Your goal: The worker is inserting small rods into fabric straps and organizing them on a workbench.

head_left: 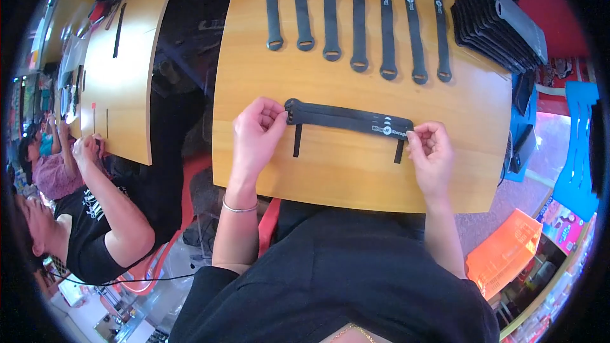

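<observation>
A few black storage straps [346, 119], laid one over another with slotted round ends at the left, stretch between my hands above the wooden table. My left hand [259, 132] pinches the slotted ends. At the other end, where white print shows, my right hand [432, 154] grips the straps between thumb and fingers. Partly under them, a narrow black strip [297, 142] lies near my left hand, and a second narrow strip [398, 151] lies beside my right. Farther back, several similar straps [359, 25] lie side by side in a row, slotted ends toward me.
A pile of black straps or folded pieces [499, 25] sits at the table's [356, 184] far right corner. An orange crate [505, 254] stands low at the right, near a blue plastic chair [577, 146]. At left, a co-worker [121, 216] works at another table [130, 89].
</observation>
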Available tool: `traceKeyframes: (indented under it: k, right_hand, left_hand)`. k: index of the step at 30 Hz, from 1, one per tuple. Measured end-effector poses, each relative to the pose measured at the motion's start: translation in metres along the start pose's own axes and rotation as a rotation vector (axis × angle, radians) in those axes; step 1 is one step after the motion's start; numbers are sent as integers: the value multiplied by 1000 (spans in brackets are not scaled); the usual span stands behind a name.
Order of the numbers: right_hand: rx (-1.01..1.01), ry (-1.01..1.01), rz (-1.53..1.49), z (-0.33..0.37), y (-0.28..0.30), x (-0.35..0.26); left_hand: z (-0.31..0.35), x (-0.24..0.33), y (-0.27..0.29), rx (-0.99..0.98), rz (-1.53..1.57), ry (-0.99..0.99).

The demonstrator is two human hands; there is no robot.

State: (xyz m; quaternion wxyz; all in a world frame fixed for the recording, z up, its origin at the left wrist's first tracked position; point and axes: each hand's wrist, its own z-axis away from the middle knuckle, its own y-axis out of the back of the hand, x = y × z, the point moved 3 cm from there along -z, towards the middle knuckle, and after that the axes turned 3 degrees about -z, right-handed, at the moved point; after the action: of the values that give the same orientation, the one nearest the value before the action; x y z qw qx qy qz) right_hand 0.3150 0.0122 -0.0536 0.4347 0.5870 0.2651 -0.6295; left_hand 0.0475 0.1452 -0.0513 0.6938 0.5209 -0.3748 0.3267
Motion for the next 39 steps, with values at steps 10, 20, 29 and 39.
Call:
traceKeyframes:
  k: [10,20,29,39]
  right_hand:
    - [37,6,64,-4,-4,-4]
    - [46,-19,95,0,-1,-3]
    - [51,-42,77,-3,-4,-8]
    - [65,-17,106,-4,-2,-6]
  left_hand:
    - [-3,2,1,15,26,3]
    - [-1,-2,-1,6,38,31]
    - [-3,1,-1,6,53,18]
    - [-2,4,-1,-7,41,52]
